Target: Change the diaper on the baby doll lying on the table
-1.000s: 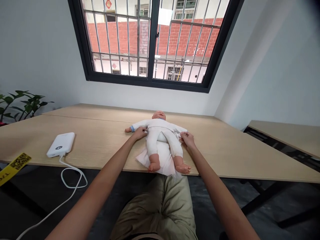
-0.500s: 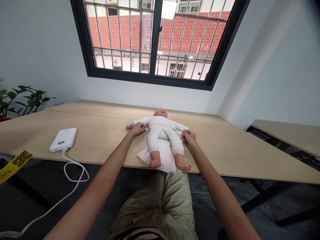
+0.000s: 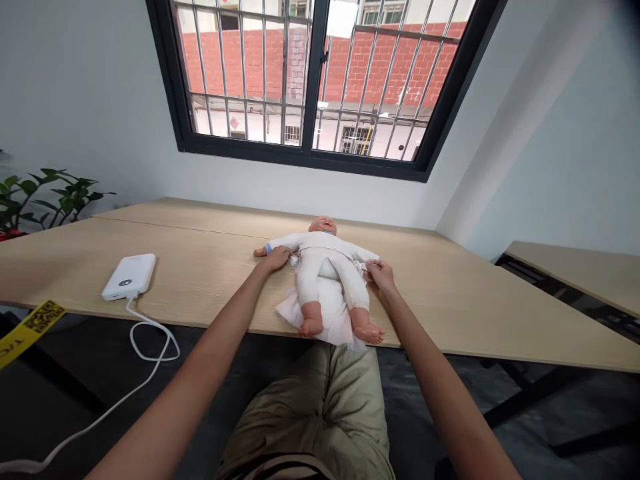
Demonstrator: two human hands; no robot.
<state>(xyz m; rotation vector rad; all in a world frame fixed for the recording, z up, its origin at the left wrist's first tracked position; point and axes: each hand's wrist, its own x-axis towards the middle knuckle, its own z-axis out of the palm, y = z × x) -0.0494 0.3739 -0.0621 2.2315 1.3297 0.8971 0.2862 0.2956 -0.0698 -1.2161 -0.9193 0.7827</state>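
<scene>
A baby doll in white clothes lies on its back on the table, head toward the window and bare feet toward me. Beneath its hips and between its legs a white diaper is spread out, its front end reaching the table's near edge. My left hand is closed by the doll's hip, fingertips at the diaper's left wing. On the other side, my right hand pinches the diaper's right wing between thumb and fingers, close to the doll's sleeve.
A white power bank lies on the table at the left, its white cable hanging off the front edge. A plant stands far left, and a yellow tag shows at the left edge. Behind the table is a barred window.
My left fingers have shifted slightly and turned more knuckles-up at the diaper's wing. The right hand keeps its pinch. The doll lies as before; the view has moved a little.
</scene>
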